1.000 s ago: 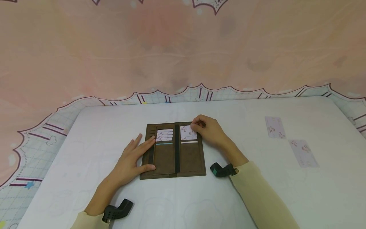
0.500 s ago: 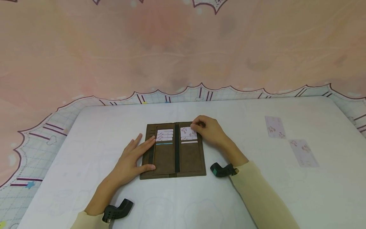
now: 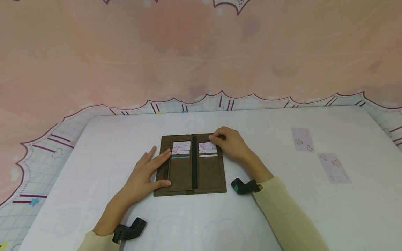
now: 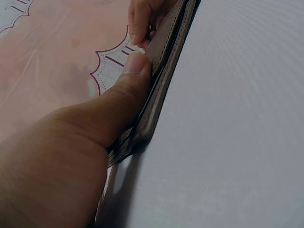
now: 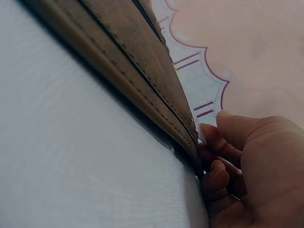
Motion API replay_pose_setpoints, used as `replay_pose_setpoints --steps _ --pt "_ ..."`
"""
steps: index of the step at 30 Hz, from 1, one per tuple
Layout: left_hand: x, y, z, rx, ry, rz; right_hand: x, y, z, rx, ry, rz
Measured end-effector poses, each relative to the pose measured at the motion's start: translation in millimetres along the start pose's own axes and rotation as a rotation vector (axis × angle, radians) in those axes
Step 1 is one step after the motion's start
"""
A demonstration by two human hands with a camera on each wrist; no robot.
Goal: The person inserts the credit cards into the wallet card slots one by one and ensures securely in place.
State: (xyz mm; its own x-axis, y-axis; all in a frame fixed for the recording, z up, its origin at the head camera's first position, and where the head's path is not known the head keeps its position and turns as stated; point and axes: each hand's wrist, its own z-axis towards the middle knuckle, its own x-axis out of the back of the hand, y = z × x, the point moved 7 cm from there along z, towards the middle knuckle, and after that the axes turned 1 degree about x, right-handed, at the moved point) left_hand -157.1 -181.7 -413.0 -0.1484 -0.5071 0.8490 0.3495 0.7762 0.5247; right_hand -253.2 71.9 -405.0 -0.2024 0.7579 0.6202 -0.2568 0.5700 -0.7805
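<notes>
A brown long wallet lies unfolded on the white table, its card slots facing up. Floral cards fill the upper slots of the left panel. Another stack of floral cards shows in the right panel. My left hand rests on the wallet's left side, fingers spread, the thumb along its edge. My right hand is at the top right corner, fingers curled at the topmost right card. In the right wrist view, a thin white card edge shows by the index finger; thumb contact is hidden.
Two loose floral cards, a farther one and a nearer one, lie flat on the right of the table. A patterned pink cloth hangs behind the far edge.
The topmost card in the right panel has slid down into its slot, so less of it shows. My right fingers stay at its corner; my left hand has not moved.
</notes>
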Motion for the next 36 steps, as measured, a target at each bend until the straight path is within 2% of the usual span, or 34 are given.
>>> replay_pose_setpoints --steps 9,27,36 --pt "0.4 0.6 0.1 0.013 -0.007 0.003 0.8 -1.3 0.1 0.002 -0.001 -0.007" --pt "0.9 3.1 0.5 -0.022 0.021 0.008 0.3 -3.4 0.8 0.061 -0.029 -0.005" --pt "-0.2 1.3 0.6 -0.015 0.018 0.001 0.0 -3.3 1.1 0.077 -0.028 -0.018"
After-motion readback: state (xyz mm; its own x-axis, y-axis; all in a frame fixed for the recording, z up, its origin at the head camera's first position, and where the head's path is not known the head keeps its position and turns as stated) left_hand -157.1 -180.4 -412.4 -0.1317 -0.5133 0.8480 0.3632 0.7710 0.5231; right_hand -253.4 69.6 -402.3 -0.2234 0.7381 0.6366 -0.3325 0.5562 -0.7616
